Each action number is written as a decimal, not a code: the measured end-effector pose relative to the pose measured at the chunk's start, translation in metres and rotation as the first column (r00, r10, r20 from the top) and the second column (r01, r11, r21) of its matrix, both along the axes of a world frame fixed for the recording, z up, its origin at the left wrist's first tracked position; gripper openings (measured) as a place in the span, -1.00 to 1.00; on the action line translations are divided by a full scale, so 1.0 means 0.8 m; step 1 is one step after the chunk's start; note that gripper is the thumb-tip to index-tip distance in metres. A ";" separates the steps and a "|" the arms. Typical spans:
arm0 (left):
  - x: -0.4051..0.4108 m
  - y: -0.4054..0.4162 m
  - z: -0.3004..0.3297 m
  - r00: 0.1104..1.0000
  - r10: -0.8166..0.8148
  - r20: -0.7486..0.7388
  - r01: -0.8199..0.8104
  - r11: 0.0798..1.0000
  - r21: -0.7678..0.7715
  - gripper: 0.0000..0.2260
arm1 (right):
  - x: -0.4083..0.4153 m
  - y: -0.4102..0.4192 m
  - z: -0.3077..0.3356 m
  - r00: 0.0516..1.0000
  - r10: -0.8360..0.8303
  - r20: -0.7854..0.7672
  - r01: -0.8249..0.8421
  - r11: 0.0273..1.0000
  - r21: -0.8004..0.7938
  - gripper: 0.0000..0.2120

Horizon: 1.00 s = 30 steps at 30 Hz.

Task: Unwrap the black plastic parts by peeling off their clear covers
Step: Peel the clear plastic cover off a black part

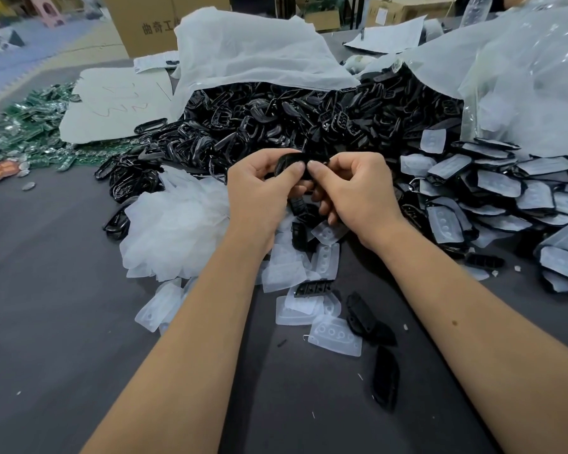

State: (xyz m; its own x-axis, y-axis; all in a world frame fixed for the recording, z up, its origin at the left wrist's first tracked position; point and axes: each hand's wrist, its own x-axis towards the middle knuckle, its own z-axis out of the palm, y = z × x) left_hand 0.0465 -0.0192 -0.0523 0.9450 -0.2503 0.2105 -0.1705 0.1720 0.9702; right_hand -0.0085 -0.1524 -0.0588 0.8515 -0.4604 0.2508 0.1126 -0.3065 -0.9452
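Both hands meet above the dark table (56, 322) and hold one black plastic part (287, 162) between them. My left hand (259, 191) pinches its left side with thumb and fingers. My right hand (354, 194) pinches its right end, thumb on top. Whether a clear cover is on the held part cannot be told. Below the hands lie several loose clear covers (336, 335) and bare black parts (361, 316). To the right lies a pile of black parts with clear covers on them (499, 185).
A big heap of black frames (276, 119) spills from a white bag (253, 50) behind the hands. A mound of clear film (174, 231) lies to the left. Green circuit boards (30, 132) cover the far left. A clear bag (525, 80) stands at right. Cardboard boxes stand behind.
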 end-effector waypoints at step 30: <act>0.003 0.001 0.005 0.983 -0.028 -0.179 0.015 0.997 -0.074 -0.84 | -0.003 -0.018 0.019 0.966 -0.207 0.153 0.209 0.978 0.008 -0.61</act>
State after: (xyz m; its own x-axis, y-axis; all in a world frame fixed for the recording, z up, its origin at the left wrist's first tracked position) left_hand 0.0492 -0.0184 -0.0481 0.9636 -0.2616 0.0556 0.0104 0.2443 0.9696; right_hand -0.0112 -0.1672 -0.0432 0.6887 -0.6207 0.3746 0.1880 -0.3462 -0.9191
